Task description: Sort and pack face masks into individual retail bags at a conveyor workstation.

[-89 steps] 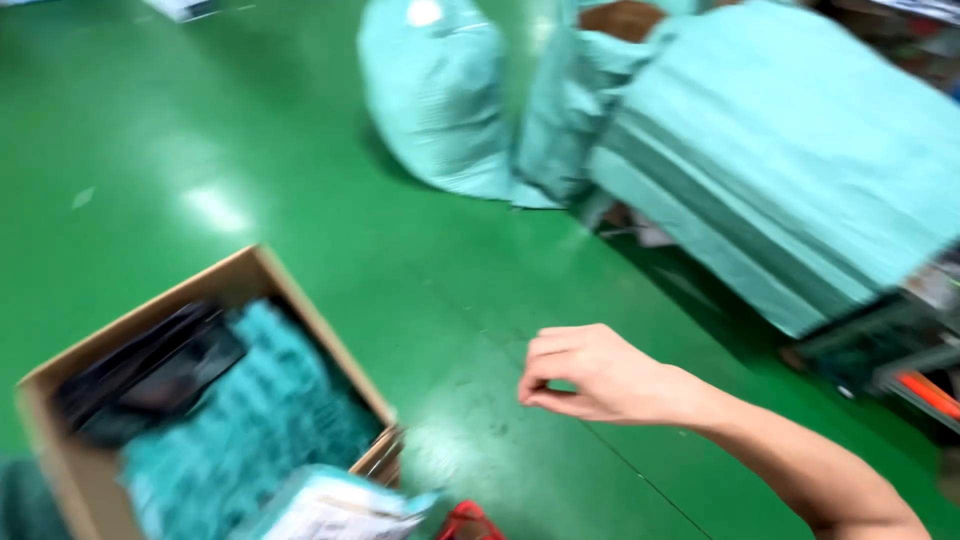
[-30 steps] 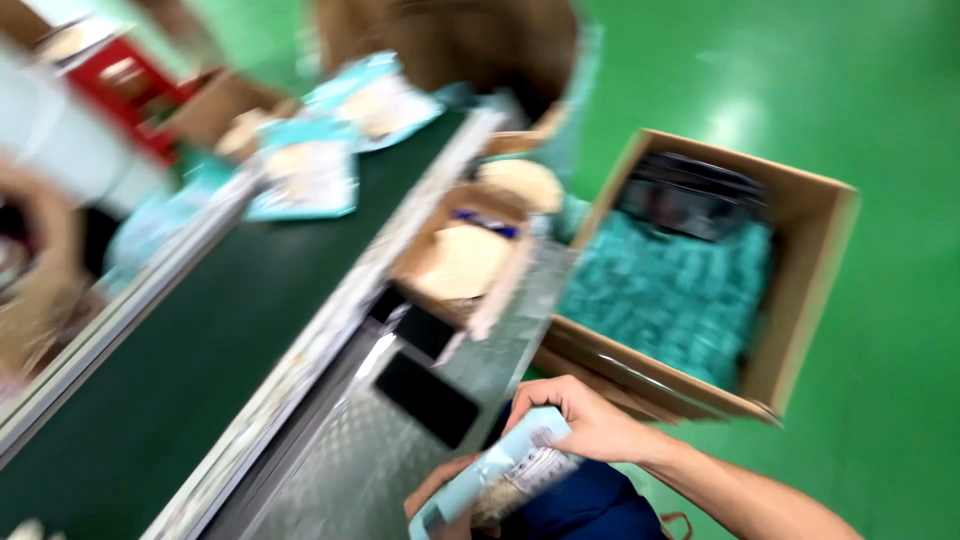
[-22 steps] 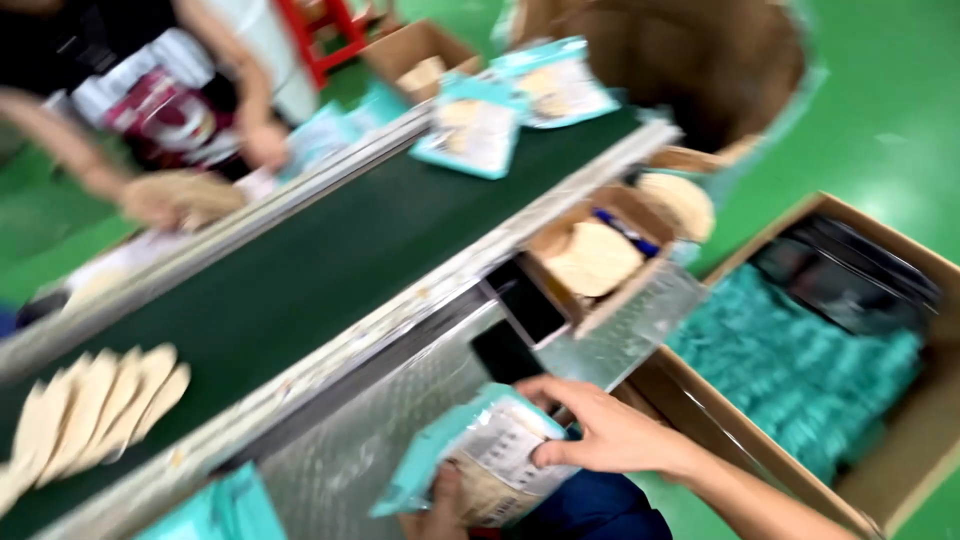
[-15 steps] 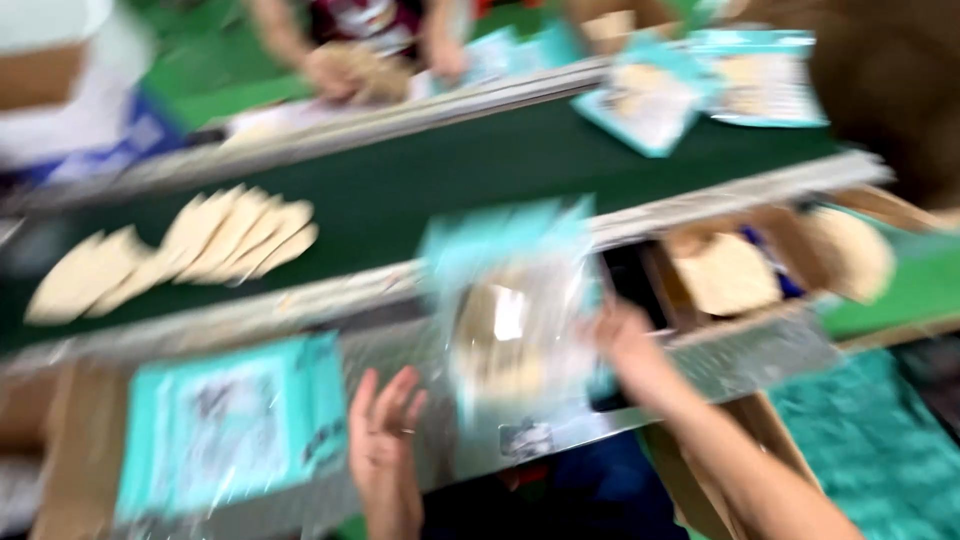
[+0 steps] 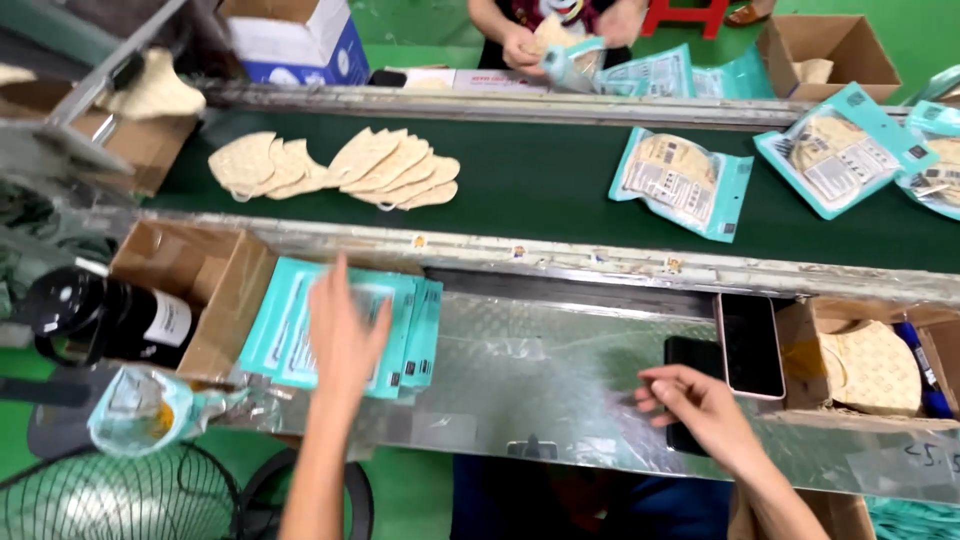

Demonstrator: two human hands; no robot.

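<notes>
The left hand (image 5: 345, 330), fingers spread and holding nothing, lies on the stack of empty teal pouches (image 5: 345, 332) on the metal surface (image 5: 540, 370) (none lifted yet), while the right hand (image 5: 700, 405) rests empty beside a dark phone (image 5: 750, 345).

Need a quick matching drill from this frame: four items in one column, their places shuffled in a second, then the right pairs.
Items:
1. left hand
2. right hand
3. fanned beige masks
4. phone with pale case

Places:
A. on the green conveyor belt
B. on the stack of teal pouches
C. left of the cardboard box of beige masks
D. by the black phone on the metal bench

Pairs: 1-B, 2-D, 3-A, 4-C
</notes>
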